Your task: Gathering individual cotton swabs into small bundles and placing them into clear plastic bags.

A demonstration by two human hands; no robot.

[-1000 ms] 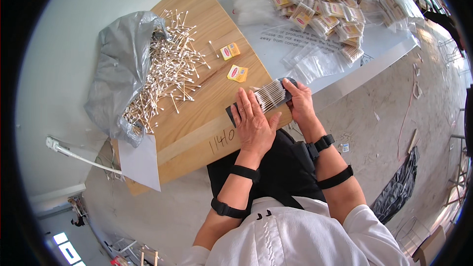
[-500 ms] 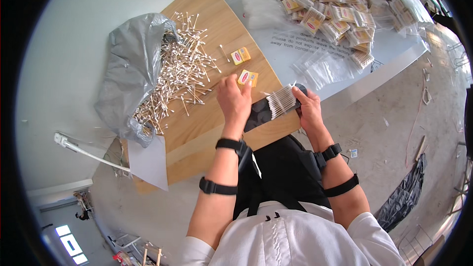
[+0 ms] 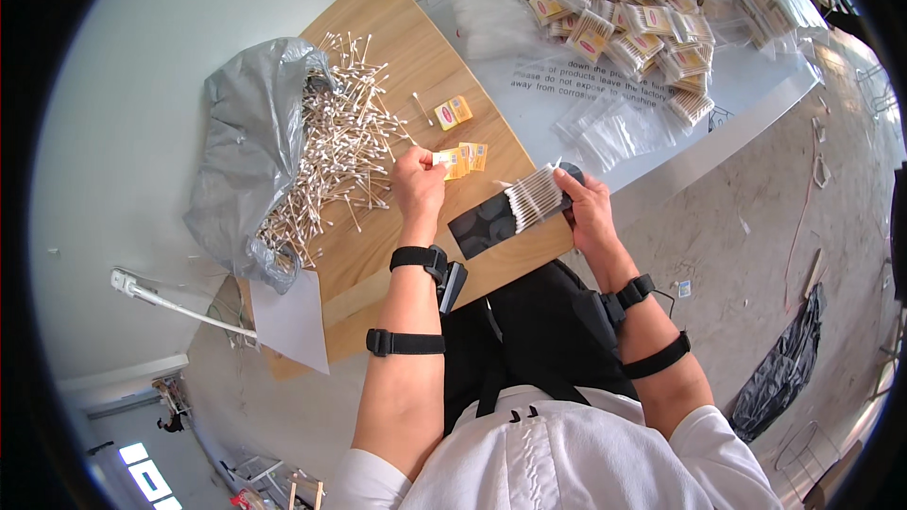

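Observation:
My left hand [image 3: 418,191] is closed over the wooden table, thumb and fingers pinching a small yellow card [image 3: 453,165]. That card overlaps another yellow card [image 3: 478,156] just to its right. My right hand [image 3: 590,212] is closed at the table's right edge, its thumb pressing the end of a neat row of cotton swabs [image 3: 534,198]. The row lies across a dark patterned strip [image 3: 480,229], whose far end runs under my right hand. My right fingertips are hidden beneath. Beyond my left hand lie a yellow card stack [image 3: 453,112] and one loose cotton swab [image 3: 422,110].
A grey plastic bag [image 3: 248,123] spills a heap of loose cotton swabs [image 3: 345,132] on the table's left. Beyond the table, a grey-blue surface [image 3: 539,85] bears a pile of filled swab packets [image 3: 633,24] and empty clear bags [image 3: 614,127]. White paper [image 3: 288,321] overhangs the near-left edge.
My left hand has drawn back to the left with a yellow card, and the cards there are now fanned apart. My right hand stays on the swabs; the view has shifted slightly.

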